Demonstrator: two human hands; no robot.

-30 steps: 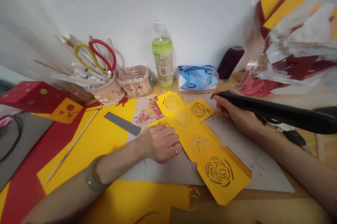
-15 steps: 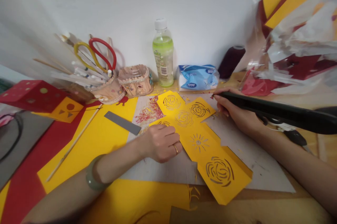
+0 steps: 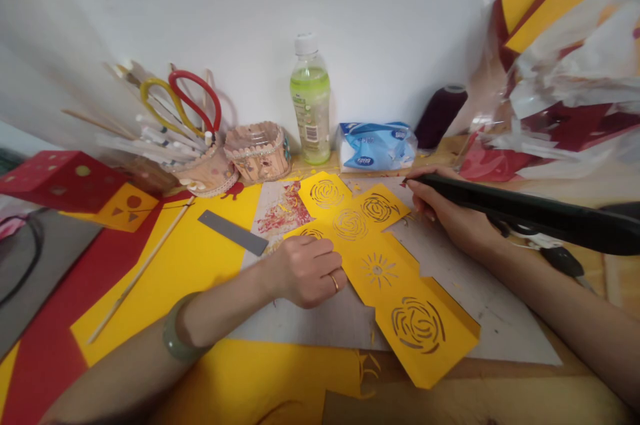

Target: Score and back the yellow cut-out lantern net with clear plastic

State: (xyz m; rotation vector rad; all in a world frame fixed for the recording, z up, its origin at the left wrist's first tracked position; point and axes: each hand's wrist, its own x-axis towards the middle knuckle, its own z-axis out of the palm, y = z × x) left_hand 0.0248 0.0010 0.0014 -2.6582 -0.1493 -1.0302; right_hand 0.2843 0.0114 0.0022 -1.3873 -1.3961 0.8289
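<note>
A single head-worn camera looks forward and down — close over the table (image 3: 500, 398), towards the wall (image 3: 240, 25).

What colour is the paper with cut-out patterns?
The patterned paper is yellow, clearest in the head view.

The yellow paper (image 3: 358, 250), shaped like a cross, lies over a grey board (image 3: 500, 318), its lowest panel passing beyond the near edge. Cut-out swirls and one sunburst decorate the panels. The long black tool (image 3: 520, 212) is slanted, its narrow end leftmost.
</note>
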